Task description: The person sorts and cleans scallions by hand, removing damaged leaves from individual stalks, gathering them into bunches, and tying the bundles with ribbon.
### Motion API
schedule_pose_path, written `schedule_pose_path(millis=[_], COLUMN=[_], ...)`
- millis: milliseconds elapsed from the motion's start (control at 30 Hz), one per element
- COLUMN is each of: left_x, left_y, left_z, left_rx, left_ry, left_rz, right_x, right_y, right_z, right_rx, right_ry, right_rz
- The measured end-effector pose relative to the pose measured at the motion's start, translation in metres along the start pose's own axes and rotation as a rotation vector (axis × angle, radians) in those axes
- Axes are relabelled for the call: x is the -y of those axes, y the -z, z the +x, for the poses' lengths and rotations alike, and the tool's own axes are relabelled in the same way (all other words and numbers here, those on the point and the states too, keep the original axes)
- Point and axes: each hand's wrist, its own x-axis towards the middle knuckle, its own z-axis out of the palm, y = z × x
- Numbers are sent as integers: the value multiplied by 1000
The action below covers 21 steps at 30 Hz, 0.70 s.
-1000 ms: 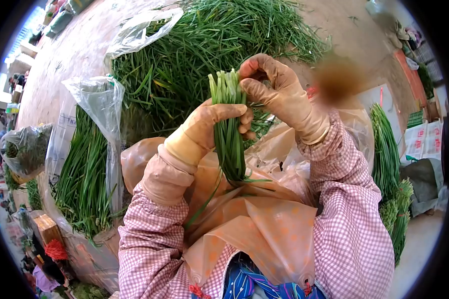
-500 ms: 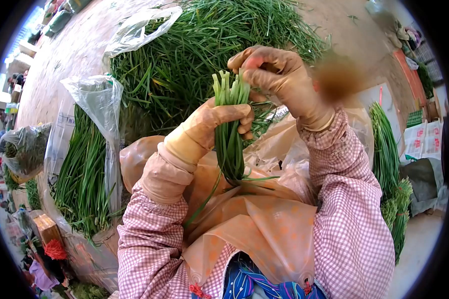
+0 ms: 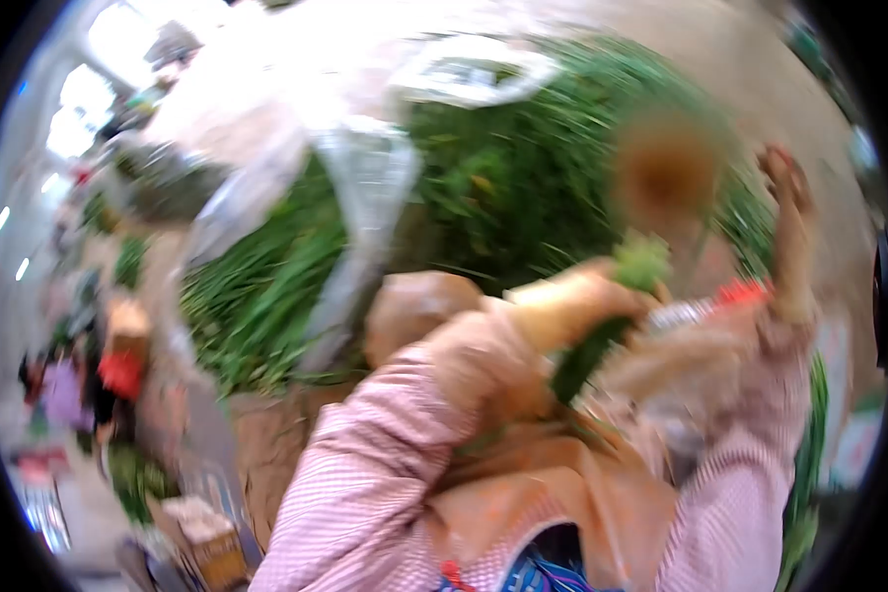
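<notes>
While gripping a bundle of green stalks (image 3: 643, 260) in the left hand (image 3: 600, 301), has the right hand (image 3: 787, 183) stretched out well apart from it, up and to the right. Has the left fingers wrapped round the stalks just below their pale ends, with no gap showing between grip and bundle. Holds the bundle in front of the body, above the orange apron (image 3: 553, 483), long axis on a slant: pale ends up and to the right, dark leaves down and to the left. Seen from the right hand, lies down and to the left, pale ends foremost; clearly nearer to the left hand, being inside its grasp. Judging by position alone, seems to turn chiefly on that open gap between pale ends and right hand.

Has the right fingers raised beyond the edge of a loose pile of greens (image 3: 523, 197), seemingly part curled; cannot tell through the blur how far open, nor whether gripping anything. Just beside the right forearm, shows a red patch (image 3: 743, 291), too smeared to name. Farther left, shows a clear plastic bag (image 3: 370, 168) next to more long greens (image 3: 266, 286).
</notes>
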Motion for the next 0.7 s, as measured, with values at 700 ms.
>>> schedule_pose_path(millis=[700], left_x=[8], left_y=[14], left_z=[31], left_rx=[-448], left_ry=[-677], left_rz=[-334], right_x=[16], right_y=[-112], right_z=[-170], right_rx=[508], right_ry=[261], right_rz=[123])
